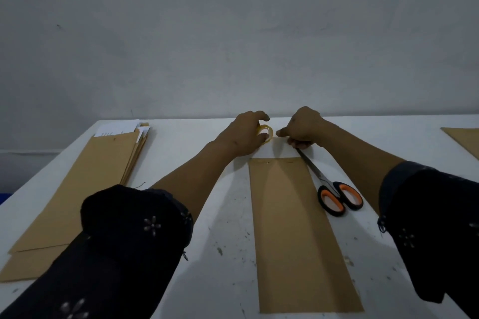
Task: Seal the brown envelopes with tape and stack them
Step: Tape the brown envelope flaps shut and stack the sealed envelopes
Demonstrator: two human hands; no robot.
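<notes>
From the head view, the left hand (pixel 245 134) grips the tape roll (pixel 265 133), partly hiding it. The right hand (pixel 303 127) is curled over the scissors (pixel 334 189) tip; what its fingers pinch is unclear. A brown envelope (pixel 295 228) lies below on the surface (pixel 223 215), the envelope stack (pixel 85 184) left.

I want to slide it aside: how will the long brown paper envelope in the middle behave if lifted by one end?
The long brown paper envelope will probably flop and sag, being thin and flat. It likely weighs little. On the smooth white table it should slide easily when pushed.
</notes>
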